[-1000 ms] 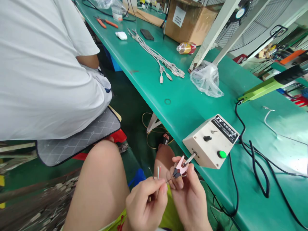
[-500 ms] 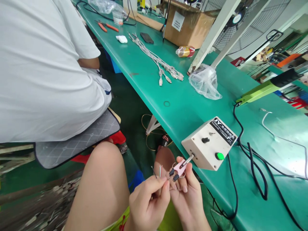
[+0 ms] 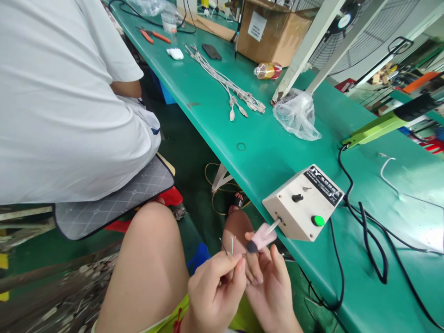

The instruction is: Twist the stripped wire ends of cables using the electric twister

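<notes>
My left hand (image 3: 215, 289) is closed in a pinch on a cable's thin wires (image 3: 233, 244). Dark, greenish-white and red strands poke up above the fingers, and the pinch sits right at the clip's black tip. A pink clip (image 3: 264, 235) on a metal shaft sticks out of a beige box (image 3: 294, 203) with a green button and a black knob. The clip is smeared by motion. Below it my right hand (image 3: 272, 289) lies palm up with its fingers apart, holding nothing. Whether a strand is in the clip's jaws cannot be made out.
Several grey USB cables (image 3: 225, 83) lie on the green table (image 3: 215, 125), near a phone (image 3: 211, 51), pliers (image 3: 152, 35) and a bottle (image 3: 268, 70). A plastic bag (image 3: 297, 114) rests by a white post. Black cords (image 3: 367, 240) run right of the box. A person (image 3: 69, 106) sits at left.
My right hand has let go of the pink clip and dropped slightly beneath it. The clip has gone from sharp to blurred, as if turning. My left hand keeps its pinch on the wires.
</notes>
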`<control>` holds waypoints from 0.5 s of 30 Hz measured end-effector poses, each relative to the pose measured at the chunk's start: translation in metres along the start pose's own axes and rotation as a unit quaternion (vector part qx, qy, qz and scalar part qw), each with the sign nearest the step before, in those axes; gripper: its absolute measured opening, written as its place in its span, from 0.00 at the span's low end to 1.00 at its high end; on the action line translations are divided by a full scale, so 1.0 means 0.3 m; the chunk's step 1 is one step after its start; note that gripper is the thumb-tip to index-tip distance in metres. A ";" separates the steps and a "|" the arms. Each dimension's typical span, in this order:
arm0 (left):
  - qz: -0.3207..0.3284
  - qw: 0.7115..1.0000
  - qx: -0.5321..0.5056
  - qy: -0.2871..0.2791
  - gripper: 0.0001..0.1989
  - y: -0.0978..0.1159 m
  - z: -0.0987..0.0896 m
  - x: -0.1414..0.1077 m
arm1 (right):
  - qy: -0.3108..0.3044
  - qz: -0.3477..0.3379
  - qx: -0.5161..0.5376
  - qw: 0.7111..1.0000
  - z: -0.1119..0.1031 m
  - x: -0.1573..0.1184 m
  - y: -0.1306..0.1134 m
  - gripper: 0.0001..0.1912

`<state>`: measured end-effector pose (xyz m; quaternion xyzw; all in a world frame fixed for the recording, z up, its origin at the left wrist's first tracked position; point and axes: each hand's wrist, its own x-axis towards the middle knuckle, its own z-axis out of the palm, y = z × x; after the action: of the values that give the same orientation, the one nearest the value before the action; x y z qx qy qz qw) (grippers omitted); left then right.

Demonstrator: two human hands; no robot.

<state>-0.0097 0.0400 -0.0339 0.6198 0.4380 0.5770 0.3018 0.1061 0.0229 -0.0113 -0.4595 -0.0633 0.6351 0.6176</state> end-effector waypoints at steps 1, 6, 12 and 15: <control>-0.002 1.000 -0.003 0.000 0.07 0.000 -0.002 -0.006 | 0.000 -0.006 -0.008 1.000 -0.004 -0.008 0.008 0.21; 0.003 1.000 -0.016 0.002 0.10 0.009 -0.017 -0.048 | 0.021 -0.040 -0.058 0.997 -0.024 -0.095 0.035 0.16; 0.095 0.995 0.027 0.002 0.06 0.039 -0.034 -0.061 | 0.043 -0.048 -0.107 0.992 -0.052 -0.177 0.041 0.13; 0.120 0.992 0.029 -0.013 0.04 0.050 -0.037 -0.042 | 0.066 -0.059 -0.089 0.992 -0.065 -0.169 0.069 0.14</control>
<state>-0.0170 0.0208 -0.0247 0.6838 0.3731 0.5880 0.2178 0.0947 -0.0341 -0.0102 -0.5486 -0.1057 0.5580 0.6135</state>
